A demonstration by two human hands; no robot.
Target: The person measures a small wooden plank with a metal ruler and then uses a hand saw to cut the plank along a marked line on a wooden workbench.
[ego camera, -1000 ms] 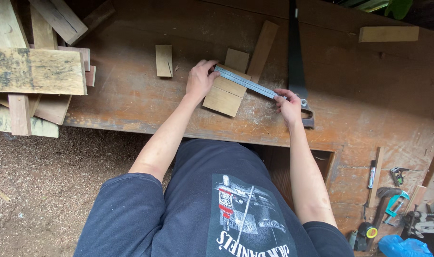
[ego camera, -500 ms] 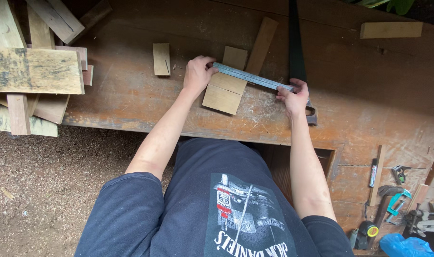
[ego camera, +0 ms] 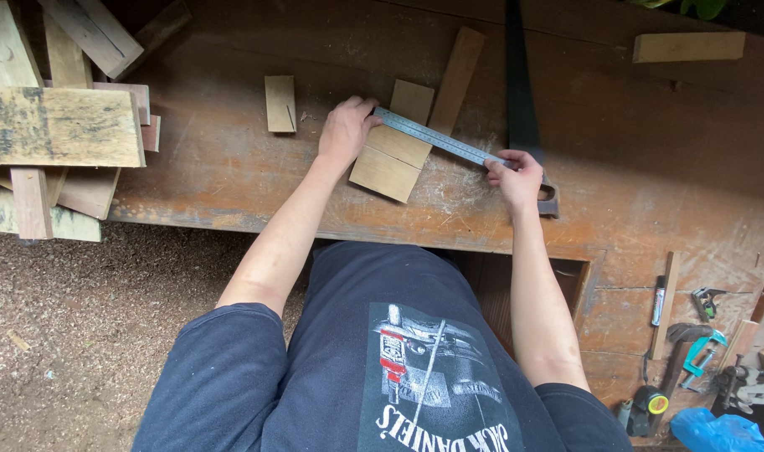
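Both hands (ego camera: 345, 130) (ego camera: 516, 177) press a steel ruler (ego camera: 436, 137) across a wood block (ego camera: 392, 159).

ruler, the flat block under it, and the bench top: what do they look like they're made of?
Ruler: probably steel, a thin grey strip with a dull sheen and fine edge marks. Block: bare pale wood with straight grain and no visible coating. Bench top: worn reddish-brown timber, scratched, dusted with pale sawdust near the block; any old finish looks mostly rubbed off.
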